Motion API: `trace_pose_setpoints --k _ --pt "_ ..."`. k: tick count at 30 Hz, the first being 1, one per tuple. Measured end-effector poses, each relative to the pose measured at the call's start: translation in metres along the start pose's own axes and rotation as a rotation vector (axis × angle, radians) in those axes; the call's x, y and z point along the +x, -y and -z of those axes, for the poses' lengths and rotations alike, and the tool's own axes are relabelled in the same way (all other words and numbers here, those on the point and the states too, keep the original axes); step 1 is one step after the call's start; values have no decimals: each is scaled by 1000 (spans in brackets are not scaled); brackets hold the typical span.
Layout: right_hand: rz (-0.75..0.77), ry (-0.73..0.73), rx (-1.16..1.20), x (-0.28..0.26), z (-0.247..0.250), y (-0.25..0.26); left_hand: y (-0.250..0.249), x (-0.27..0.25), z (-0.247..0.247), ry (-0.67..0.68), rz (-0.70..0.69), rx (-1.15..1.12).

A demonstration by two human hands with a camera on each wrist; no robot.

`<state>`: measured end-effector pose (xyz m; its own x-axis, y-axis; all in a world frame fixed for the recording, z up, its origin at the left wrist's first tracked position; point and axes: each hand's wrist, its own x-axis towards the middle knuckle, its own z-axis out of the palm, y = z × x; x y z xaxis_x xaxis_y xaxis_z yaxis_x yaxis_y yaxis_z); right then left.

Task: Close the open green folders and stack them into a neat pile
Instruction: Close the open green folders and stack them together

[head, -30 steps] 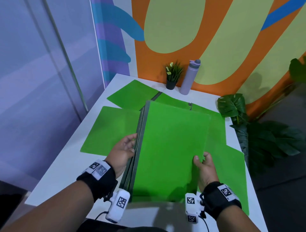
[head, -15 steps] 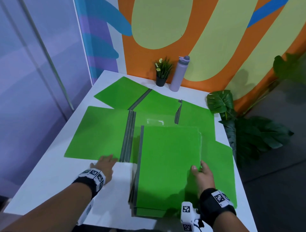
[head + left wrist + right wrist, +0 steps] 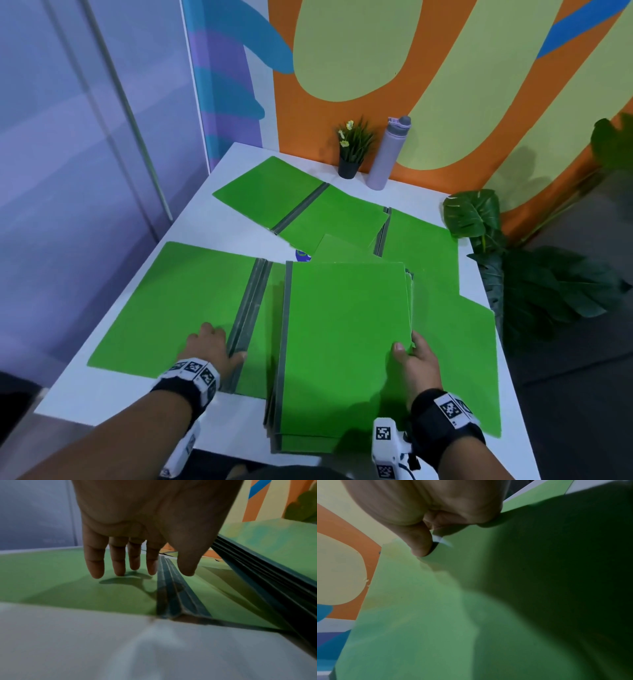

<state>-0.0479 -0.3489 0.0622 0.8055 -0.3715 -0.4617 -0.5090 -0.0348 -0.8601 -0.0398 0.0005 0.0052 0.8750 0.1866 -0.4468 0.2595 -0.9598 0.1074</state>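
Note:
A pile of closed green folders point(image 3: 346, 346) with grey spines lies near the table's front edge. My right hand point(image 3: 412, 359) grips its right edge, thumb point(image 3: 419, 543) on top of the cover point(image 3: 436, 601). To the left lies an open green folder point(image 3: 178, 305) with a grey spine point(image 3: 173, 592). My left hand point(image 3: 214, 346) rests flat on it beside the spine, fingers point(image 3: 118, 561) straight. A second open folder point(image 3: 298, 202) lies at the back, and a third point(image 3: 431, 274) is partly under the pile on the right.
The white table point(image 3: 113, 397) stands against a painted wall. A small potted plant point(image 3: 351, 150) and a lilac bottle point(image 3: 387, 154) stand at the back edge. Large leafy plants point(image 3: 513, 260) crowd the table's right side. A blue sticker point(image 3: 302, 255) peeks out behind the pile.
The pile came down from the raised position onto the table's front. My left hand let go of its spine and moved left onto the open folder.

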Motion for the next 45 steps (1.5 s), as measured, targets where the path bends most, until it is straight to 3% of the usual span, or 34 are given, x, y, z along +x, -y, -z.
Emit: trace_pose_setpoints --k 8,14,18,21,24,28,30,33,38,42,45 --pt "-28 -14 16 -3 4 -6 -13 -8 -3 -51 70 -39" --pt "-83 -47 143 1 22 7 -25 -21 61 -251 -94 -496" --pt "-91 27 294 6 21 22 -36 -57 111 -428 -280 -749" --pt "-70 87 401 8 14 32 -37 -69 122 -314 -370 -1027" --pt "-39 156 454 8 5 39 -33 -68 111 -168 -345 -1292" --pt "-26 206 397 5 -9 34 -34 -73 87 86 -404 -1394" --pt "13 185 311 3 -17 35 -34 -79 87 225 -407 -1391" --pt "102 152 150 3 -28 35 -32 -73 86 340 -250 -1326" --pt "192 226 -184 11 -50 27 -19 -36 53 62 -14 -1117" --pt "235 161 -913 35 -47 -5 -9 -12 37 -5 97 -1066" --pt "174 238 -1167 39 -31 -40 -5 -7 28 -20 149 -1031"
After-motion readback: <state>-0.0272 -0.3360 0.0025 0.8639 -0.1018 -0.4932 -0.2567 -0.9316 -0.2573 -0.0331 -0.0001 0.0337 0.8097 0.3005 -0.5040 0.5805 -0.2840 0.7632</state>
